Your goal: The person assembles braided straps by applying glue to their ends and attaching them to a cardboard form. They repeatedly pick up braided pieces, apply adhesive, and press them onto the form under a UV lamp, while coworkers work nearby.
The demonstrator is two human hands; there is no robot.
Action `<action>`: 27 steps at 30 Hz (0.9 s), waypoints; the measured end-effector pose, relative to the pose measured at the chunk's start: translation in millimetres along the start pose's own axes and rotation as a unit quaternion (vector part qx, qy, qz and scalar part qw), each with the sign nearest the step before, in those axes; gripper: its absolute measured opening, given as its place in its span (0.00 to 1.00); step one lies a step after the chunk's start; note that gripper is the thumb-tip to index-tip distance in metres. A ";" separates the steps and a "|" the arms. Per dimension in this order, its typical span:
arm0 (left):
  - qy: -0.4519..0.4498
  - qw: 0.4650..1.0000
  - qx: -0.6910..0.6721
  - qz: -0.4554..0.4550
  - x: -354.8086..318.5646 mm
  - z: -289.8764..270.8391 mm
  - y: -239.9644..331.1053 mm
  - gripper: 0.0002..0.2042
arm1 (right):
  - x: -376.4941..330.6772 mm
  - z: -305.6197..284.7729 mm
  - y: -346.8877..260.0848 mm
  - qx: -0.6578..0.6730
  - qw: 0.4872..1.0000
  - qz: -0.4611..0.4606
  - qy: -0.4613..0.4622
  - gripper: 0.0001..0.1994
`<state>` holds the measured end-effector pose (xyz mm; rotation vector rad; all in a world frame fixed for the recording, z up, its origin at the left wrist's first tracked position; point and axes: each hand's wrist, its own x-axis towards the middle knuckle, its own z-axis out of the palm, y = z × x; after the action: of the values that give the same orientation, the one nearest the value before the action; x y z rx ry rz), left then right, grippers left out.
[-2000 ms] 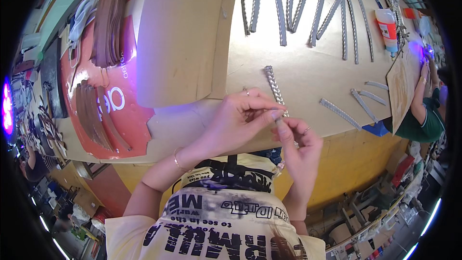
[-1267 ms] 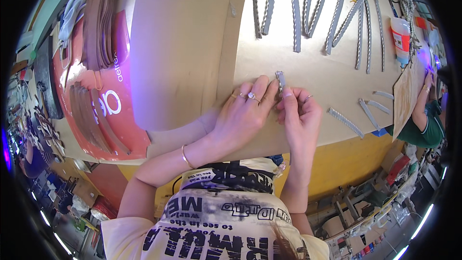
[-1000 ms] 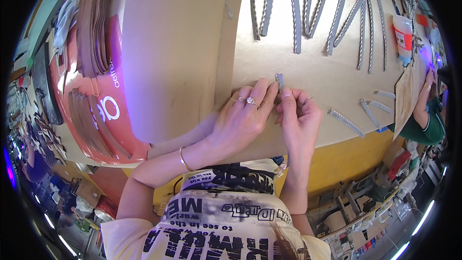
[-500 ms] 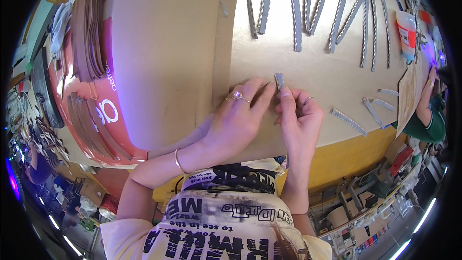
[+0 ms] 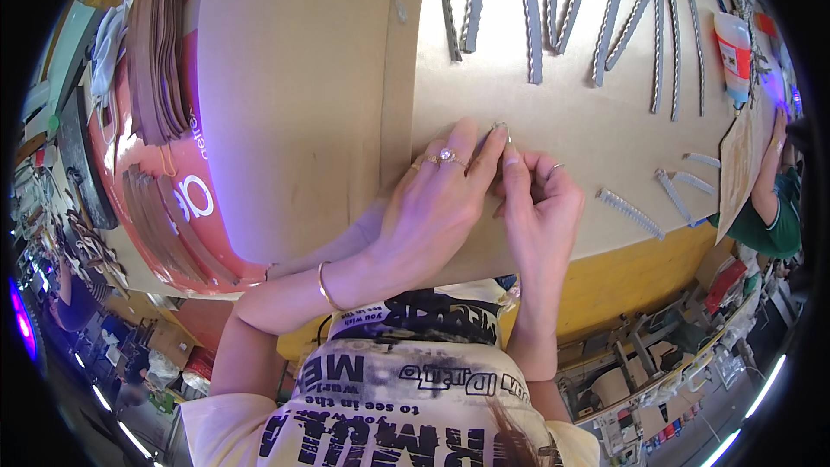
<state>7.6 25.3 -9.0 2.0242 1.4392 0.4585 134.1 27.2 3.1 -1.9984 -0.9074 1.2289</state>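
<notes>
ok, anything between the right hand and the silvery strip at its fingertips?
Nothing visible: the right hand has its thumb tip at the silvery strip, and the left hand has a fingertip beside it. The hands hide the rest.

Two bunches of brown strips [image 5: 158, 60] lie on a red sheet [image 5: 220, 232] left of a large tan cardboard piece [image 5: 298, 104], while a red-labelled bottle [image 5: 733, 59] and a tan board [image 5: 741, 156] sit near a person in green [image 5: 771, 223].

Beyond the right hand [image 5: 545, 203], matt grey strips [image 5: 529, 17] carry shiny, metallic-looking braid [image 5: 469, 0]; left of the left hand [image 5: 437, 199], smooth matt cardboard [image 5: 294, 95] lies beside a glossy red sheet [image 5: 229, 238].
</notes>
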 end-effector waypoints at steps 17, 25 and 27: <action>-0.010 0.984 0.169 0.050 -2.1 6.4 4.4 0.29 | -15.2 -23.9 9.0 -0.128 0.991 0.021 -0.022 0.14; 0.002 0.979 0.195 0.054 -3.1 10.0 4.9 0.31 | -13.5 -23.9 10.0 -0.130 0.991 0.000 -0.020 0.14; -0.001 0.978 0.202 0.056 -3.1 9.9 4.7 0.32 | -13.1 -23.6 9.8 -0.121 0.993 0.004 -0.016 0.14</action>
<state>15.9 18.6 -13.3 2.4316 1.5172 0.2193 153.6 7.6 10.7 -2.1749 -1.1106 1.2058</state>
